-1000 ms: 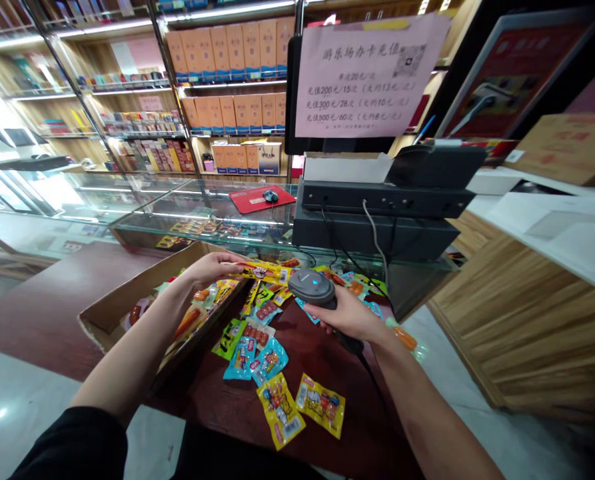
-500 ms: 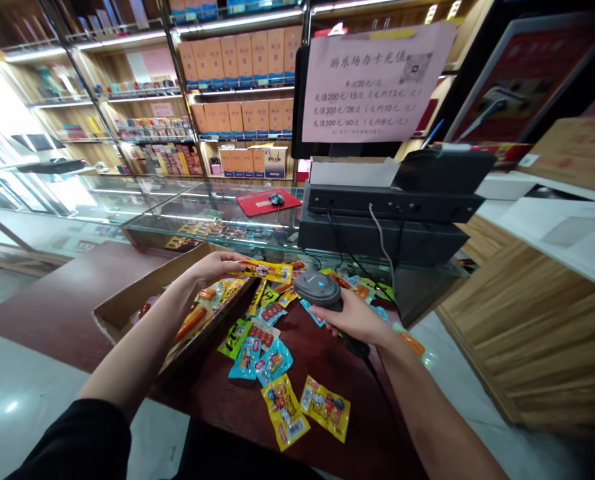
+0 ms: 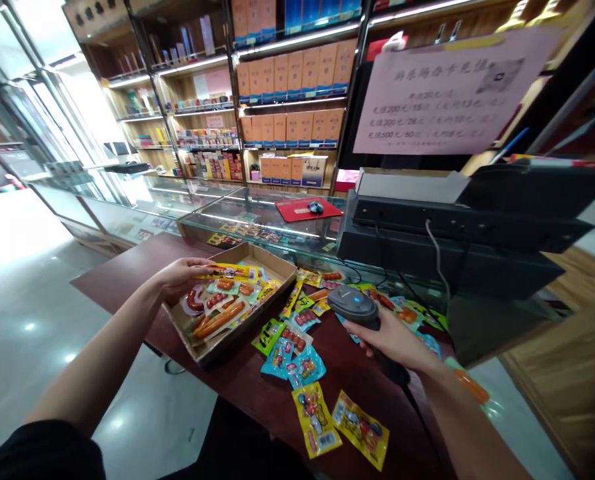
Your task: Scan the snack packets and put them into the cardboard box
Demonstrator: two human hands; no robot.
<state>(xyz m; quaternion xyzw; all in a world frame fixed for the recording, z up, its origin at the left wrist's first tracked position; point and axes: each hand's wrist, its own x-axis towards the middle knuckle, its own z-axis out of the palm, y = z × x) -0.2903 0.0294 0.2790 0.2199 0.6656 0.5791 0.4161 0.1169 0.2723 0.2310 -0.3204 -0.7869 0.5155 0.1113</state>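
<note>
"Yellow packet [image 3: 232, 271], pinched at one end by your left grip [image 3: 182, 275]. Where have you got it now?"

"Over the cardboard box [image 3: 270, 262], by its far side; whether it touches the packets inside, you cannot tell from this angle. Half a second ago you had it past the box's right side, at the scanner's nose. Now the two are well apart, so you have nothing held up to be read."

"And your right grip [image 3: 390, 337]?"

"Still wrapped round the scanner [image 3: 354, 307], to the right of the box."

"Count what you have, then."

"One held packet, one scanner, one box. On the worktop [image 3: 127, 270], right of the box, you have two blue packets [image 3: 277, 358] side by side, with one green packet [image 3: 267, 335] just beside them. Two yellow pouches [image 3: 317, 423] lie nearer you than the box. Packets inside it, and those around the scanner, overlap too much to count. Beyond the box you have one mouse [image 3: 316, 207] on one red mat [image 3: 288, 212]."
</note>
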